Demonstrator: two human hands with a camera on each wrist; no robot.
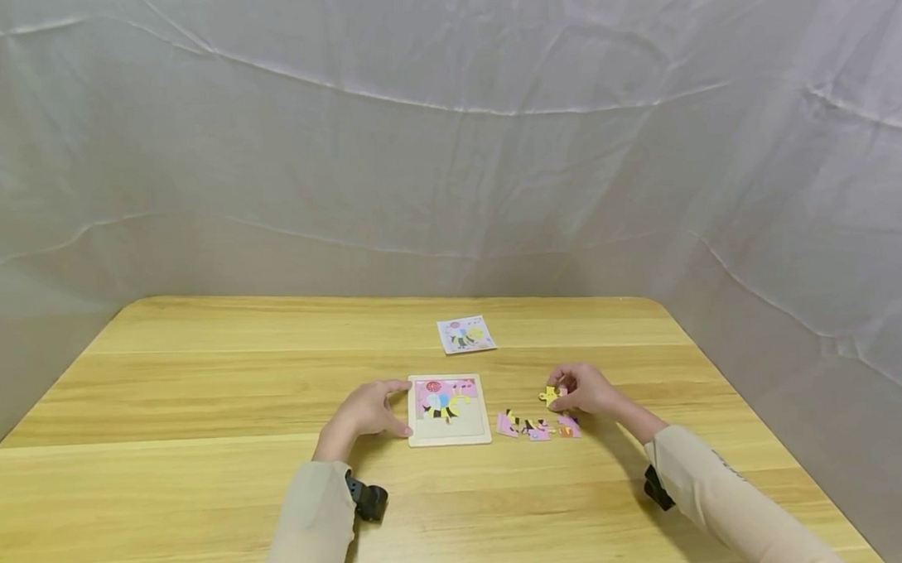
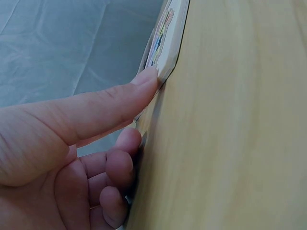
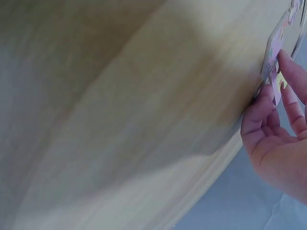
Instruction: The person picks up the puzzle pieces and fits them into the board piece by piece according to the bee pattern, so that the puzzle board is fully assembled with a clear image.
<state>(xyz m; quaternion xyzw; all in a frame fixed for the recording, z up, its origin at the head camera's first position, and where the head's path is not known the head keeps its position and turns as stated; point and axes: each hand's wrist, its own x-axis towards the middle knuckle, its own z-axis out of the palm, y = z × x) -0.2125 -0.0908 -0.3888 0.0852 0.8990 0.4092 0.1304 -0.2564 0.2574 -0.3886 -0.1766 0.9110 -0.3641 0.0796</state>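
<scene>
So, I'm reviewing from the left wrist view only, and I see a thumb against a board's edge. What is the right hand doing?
Observer: In the head view, the right hand pinches a yellow puzzle piece.
Operator: Is that the only one outside?
Observer: No, several loose pieces lie to the right of the board.
Operator: Anything farther off?
Observer: Yes, a bee picture card lies beyond the board, on its far side.
</scene>
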